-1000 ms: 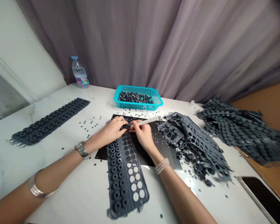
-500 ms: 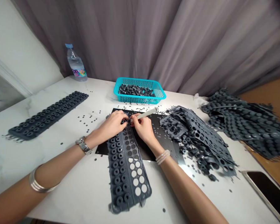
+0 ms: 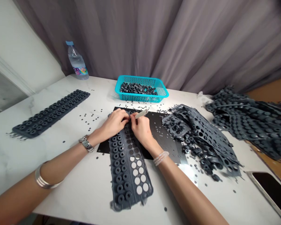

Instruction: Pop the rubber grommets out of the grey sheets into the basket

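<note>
A dark rubber strip (image 3: 119, 170) lies lengthwise before me, with ring-shaped pieces in its left rows and round holes in the right rows. My left hand (image 3: 118, 121) is closed at the strip's far end, its fingers pinched on the rubber. Right beside it my right hand (image 3: 141, 128) grips a pale pen-like tool (image 3: 142, 113), whose tip is hidden between the hands. Under the strip's far half is a black mat (image 3: 165, 137) scattered with small dark discs.
A turquoise basket (image 3: 163, 98) of dark pieces stands behind the mat. Another strip (image 3: 52, 114) and a bottle (image 3: 77, 62) are left. Punched sheets (image 3: 207, 140) over loose rings, more rubber sheets (image 3: 250, 122) and a phone (image 3: 271, 190) are right.
My right hand has shifted slightly left against my left hand, and the tool now stands steeper, with less of it showing. The whole view has shifted a little.
</note>
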The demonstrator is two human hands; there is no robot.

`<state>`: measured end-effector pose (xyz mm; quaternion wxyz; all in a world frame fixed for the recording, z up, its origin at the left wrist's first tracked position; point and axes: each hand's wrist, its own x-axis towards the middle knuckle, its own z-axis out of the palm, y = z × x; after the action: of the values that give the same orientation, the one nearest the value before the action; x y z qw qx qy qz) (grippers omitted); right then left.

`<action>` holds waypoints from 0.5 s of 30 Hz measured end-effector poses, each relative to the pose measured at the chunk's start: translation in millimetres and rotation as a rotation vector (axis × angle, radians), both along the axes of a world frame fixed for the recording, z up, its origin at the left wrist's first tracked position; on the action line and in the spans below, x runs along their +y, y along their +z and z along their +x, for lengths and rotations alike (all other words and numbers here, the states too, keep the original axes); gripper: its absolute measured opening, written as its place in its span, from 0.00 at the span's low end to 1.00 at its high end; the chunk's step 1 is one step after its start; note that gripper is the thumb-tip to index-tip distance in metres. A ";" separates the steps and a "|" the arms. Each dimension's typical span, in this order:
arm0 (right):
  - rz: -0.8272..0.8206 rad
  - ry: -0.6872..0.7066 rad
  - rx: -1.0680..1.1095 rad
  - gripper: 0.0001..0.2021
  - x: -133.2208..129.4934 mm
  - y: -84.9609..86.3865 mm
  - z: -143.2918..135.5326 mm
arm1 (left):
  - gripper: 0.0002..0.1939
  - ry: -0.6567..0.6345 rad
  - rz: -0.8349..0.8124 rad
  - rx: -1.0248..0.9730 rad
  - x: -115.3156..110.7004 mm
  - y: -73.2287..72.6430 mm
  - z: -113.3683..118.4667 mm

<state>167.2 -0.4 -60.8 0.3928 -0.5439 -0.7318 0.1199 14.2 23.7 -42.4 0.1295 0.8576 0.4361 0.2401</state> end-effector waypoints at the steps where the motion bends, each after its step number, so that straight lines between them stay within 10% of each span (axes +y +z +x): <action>1: -0.003 -0.008 0.001 0.15 -0.1 0.3 -0.5 | 0.09 -0.007 -0.012 -0.046 -1.6 2.1 -1.6; 6: -0.052 -0.012 0.122 0.14 -0.5 2.0 0.9 | 0.05 0.125 -0.159 -0.453 -9.0 17.6 -12.8; 15: -0.192 -0.063 0.724 0.19 3.0 -4.1 7.6 | 0.07 0.173 -1.076 -1.279 -2.8 20.9 -22.8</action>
<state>174.8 2.6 -64.9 0.5767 -0.5230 -0.5138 0.3604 -8.6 20.9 -21.5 0.7242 0.3411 0.3979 0.4482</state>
